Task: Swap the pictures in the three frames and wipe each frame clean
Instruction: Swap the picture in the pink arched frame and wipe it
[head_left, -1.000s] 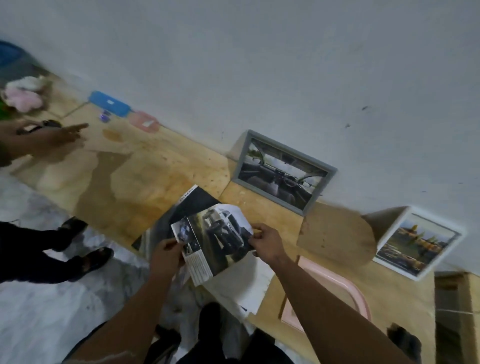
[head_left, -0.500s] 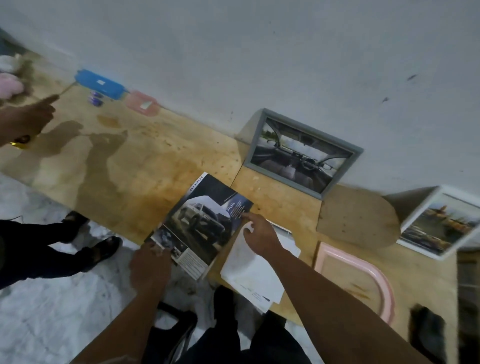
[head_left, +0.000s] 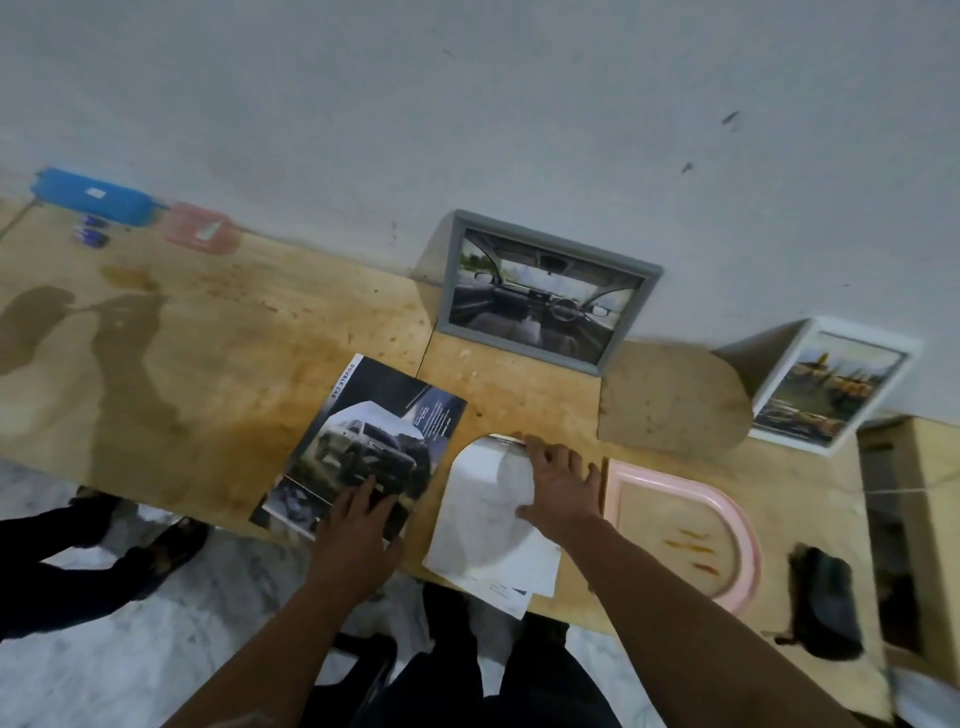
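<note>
A dark car brochure lies flat on the wooden table; my left hand rests flat on its near end. My right hand lies on white arch-shaped paper sheets beside it, fingers spread, fingertips at the sheets' far edge. A grey frame with a car-interior picture leans on the wall. At the right a white frame with a landscape picture leans too. A pink arched frame lies flat, empty, near my right arm. Its brown arched backing board lies behind it.
A blue case, a pink box and small purple items sit at the far left by the wall. A dark cloth-like object lies at the table's right front. Another person's legs and shoes stand left on the floor.
The brochure has gone from held up in both hands to lying flat on the table. My right hand has moved onto the white sheets. The other person's hand has left the view.
</note>
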